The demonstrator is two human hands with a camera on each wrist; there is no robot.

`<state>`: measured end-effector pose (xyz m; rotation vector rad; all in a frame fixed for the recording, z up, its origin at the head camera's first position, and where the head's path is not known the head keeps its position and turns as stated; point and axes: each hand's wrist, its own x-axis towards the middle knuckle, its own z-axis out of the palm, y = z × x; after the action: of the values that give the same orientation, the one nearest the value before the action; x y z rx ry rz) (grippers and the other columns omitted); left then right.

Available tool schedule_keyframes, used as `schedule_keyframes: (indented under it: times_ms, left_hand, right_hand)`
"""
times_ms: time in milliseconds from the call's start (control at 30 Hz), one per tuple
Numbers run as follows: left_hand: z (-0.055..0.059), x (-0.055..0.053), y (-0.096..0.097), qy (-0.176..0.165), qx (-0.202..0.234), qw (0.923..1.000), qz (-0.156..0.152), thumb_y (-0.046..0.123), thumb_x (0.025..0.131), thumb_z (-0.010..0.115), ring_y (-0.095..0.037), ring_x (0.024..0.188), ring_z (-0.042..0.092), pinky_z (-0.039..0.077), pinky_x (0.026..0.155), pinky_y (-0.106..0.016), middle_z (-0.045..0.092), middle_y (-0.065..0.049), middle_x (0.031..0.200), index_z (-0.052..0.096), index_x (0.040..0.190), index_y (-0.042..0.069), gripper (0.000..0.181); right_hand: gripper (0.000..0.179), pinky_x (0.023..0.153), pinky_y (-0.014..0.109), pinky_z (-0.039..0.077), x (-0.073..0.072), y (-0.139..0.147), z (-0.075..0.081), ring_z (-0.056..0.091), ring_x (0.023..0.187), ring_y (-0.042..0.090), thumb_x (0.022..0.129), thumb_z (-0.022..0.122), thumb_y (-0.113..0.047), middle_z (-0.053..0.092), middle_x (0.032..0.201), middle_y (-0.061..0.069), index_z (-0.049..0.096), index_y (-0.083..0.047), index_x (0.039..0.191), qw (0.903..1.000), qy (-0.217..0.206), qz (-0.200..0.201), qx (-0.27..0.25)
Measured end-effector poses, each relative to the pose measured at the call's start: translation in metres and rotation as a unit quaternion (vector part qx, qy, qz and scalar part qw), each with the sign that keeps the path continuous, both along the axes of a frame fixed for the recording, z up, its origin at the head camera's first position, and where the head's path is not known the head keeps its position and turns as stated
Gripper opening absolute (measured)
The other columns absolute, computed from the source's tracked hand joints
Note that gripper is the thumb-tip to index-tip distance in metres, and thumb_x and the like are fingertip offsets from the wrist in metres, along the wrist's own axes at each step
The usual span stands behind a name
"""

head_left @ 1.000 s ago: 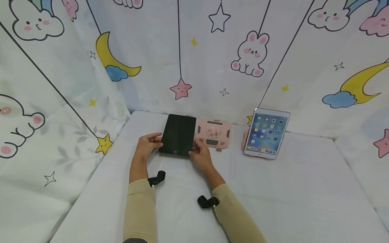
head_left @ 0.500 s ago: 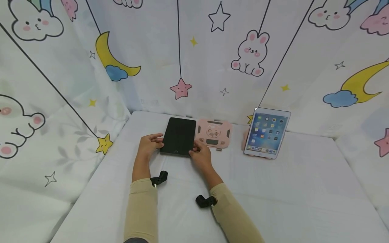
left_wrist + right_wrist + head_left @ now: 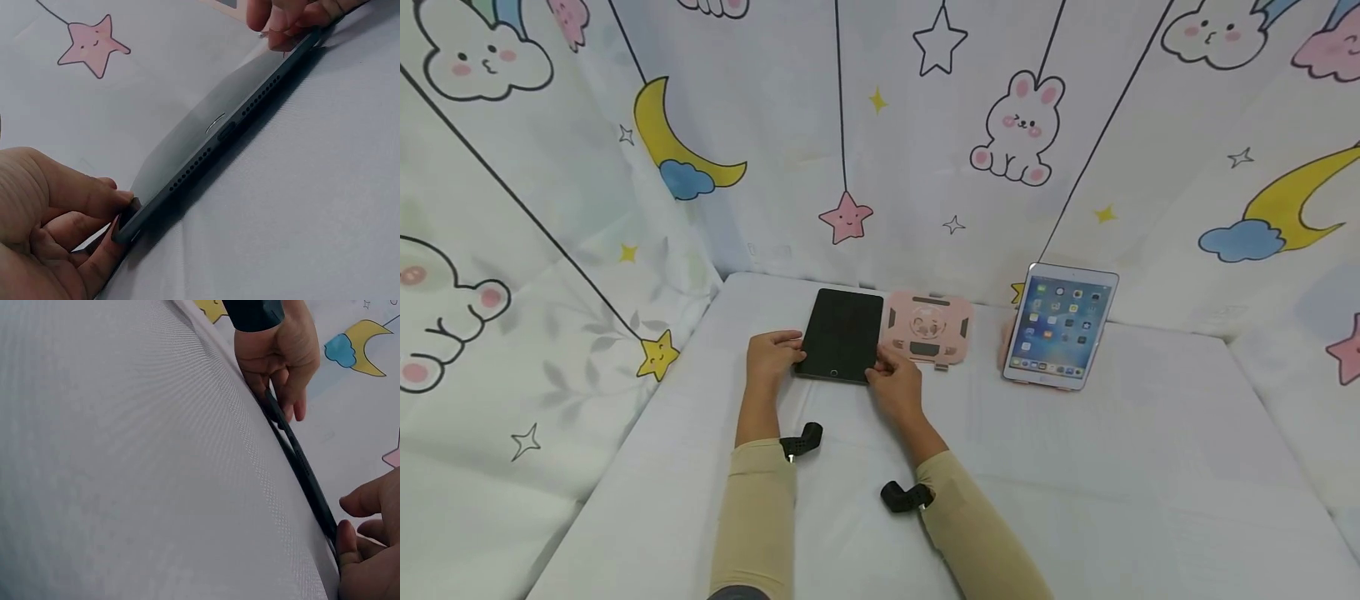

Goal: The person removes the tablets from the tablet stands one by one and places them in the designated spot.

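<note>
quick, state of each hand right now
Left hand: closed, pinching the black tablet at its left edge.
Right hand: closed, holding the black tablet at its right edge.

Glossy black tablet point(image 3: 841, 336), matt cloth point(image 3: 1112, 483)

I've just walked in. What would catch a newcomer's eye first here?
Probably the lit tablet with its colourful icons, toward the back right of the white table. The cartoon-printed cloth behind the table stands out too. Then comes the dark tablet, left of the pink case, held between the person's left grip and right grip.
</note>
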<state>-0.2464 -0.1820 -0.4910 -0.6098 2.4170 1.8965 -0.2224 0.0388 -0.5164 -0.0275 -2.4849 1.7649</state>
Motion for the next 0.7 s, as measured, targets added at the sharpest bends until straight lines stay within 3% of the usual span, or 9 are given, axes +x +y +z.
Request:
schedule_keyframes:
  times_ms: [267,500,700]
  left_hand:
    - [-0.002,-0.002,0.009,0.008,-0.08,0.9964,0.025,-0.003,0.086,0.072,-0.029,0.112,0.072,0.057,0.099,-0.042,0.077,-0.014,0.117,0.076,0.117,0.006,0.032]
    - [-0.004,-0.002,0.017,0.048,-0.141,0.9882,0.036,-0.005,0.084,0.071,-0.032,0.101,0.074,0.061,0.087,-0.043,0.078,-0.017,0.107,0.078,0.109,0.002,0.027]
    - [-0.008,-0.004,0.018,0.061,-0.15,0.9855,0.049,-0.005,0.083,0.073,-0.031,0.098,0.075,0.062,0.086,-0.043,0.079,-0.017,0.104,0.079,0.107,0.001,0.026]
  right_hand:
    - [0.051,0.091,0.034,0.06,0.001,0.001,0.001,0.068,0.099,0.02,0.091,0.072,-0.006,0.072,0.115,0.012,0.061,-0.006,0.14,0.9996,-0.017,0.012,0.02]
    - [0.052,0.093,0.035,0.06,0.001,0.002,0.002,0.068,0.102,0.022,0.091,0.071,-0.005,0.071,0.123,0.014,0.06,-0.005,0.142,0.9997,-0.007,0.019,0.013]
    - [0.054,0.092,0.032,0.059,0.0,0.004,0.001,0.066,0.105,0.022,0.092,0.07,-0.005,0.068,0.133,0.015,0.057,-0.006,0.145,0.9995,-0.007,0.031,0.007]
